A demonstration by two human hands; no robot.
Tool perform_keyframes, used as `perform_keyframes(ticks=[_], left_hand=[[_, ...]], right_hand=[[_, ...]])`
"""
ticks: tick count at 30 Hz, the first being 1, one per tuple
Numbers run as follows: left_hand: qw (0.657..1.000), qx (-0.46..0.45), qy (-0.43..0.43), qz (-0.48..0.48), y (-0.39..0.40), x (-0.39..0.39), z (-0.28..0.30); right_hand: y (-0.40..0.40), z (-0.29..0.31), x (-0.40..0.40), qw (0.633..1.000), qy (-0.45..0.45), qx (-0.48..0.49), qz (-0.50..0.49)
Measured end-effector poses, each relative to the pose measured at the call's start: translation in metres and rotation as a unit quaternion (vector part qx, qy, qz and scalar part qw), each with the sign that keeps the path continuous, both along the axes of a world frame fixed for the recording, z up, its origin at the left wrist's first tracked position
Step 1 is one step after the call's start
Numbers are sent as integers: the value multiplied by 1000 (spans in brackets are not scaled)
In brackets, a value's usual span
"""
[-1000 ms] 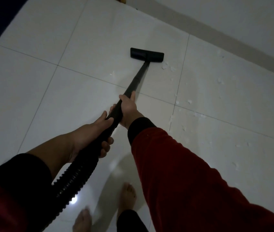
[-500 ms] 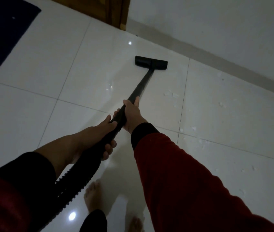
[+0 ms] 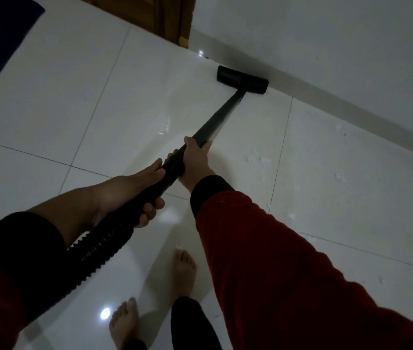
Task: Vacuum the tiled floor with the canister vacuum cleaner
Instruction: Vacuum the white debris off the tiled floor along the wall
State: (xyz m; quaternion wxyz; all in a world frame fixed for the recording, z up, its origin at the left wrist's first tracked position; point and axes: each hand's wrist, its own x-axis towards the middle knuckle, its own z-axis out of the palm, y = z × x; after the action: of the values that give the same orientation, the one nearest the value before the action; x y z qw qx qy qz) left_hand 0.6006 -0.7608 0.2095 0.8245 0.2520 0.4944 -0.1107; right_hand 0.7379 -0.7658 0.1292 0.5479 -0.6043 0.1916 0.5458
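A black vacuum wand [image 3: 219, 120] slants up and right across the glossy white tiled floor [image 3: 79, 102]. Its flat black floor head [image 3: 242, 80] lies against the skirting at the foot of the wall. My right hand [image 3: 195, 160] grips the wand higher up, fingers curled round it. My left hand [image 3: 134, 195] grips it lower, where the ribbed black hose [image 3: 94, 251] begins. The hose runs down to the lower left and out of view. The canister is not in view.
White crumbs [image 3: 264, 161] lie scattered on the tiles to the right of the wand. A white wall [image 3: 326, 41] with grey skirting runs along the top right. A wooden door frame [image 3: 175, 18] stands at top centre, a dark mat [image 3: 1, 39] at top left. My bare feet [image 3: 182, 271] stand below.
The floor head has slid forward from the open tile to the skirting. I have stepped forward, and the door frame and mat have come further into view.
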Motion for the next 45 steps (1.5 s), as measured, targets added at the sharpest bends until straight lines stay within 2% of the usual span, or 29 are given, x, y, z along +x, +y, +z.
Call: perform_keyframes(ticks=[4,11,19,27,33,45], left_hand=[[1000,-15,10,22,17,7,1],[997,-11,-4,72,8,2,6],[997,-13,5,82,-38,-74,21],[998,18,31,47,-118,-183,52],[998,7,17,65,-196,-255,68],[998,7,-8,68,-306,-243,59]], right_hand=[[17,-2,8,999,31,4,-26],[14,3,5,999,35,-3,11],[-28,16,-73,997,55,9,60],[-113,37,-188,997,52,11,63],[-186,48,-262,995,61,8,82],[-288,55,-245,988,1,-67,142]])
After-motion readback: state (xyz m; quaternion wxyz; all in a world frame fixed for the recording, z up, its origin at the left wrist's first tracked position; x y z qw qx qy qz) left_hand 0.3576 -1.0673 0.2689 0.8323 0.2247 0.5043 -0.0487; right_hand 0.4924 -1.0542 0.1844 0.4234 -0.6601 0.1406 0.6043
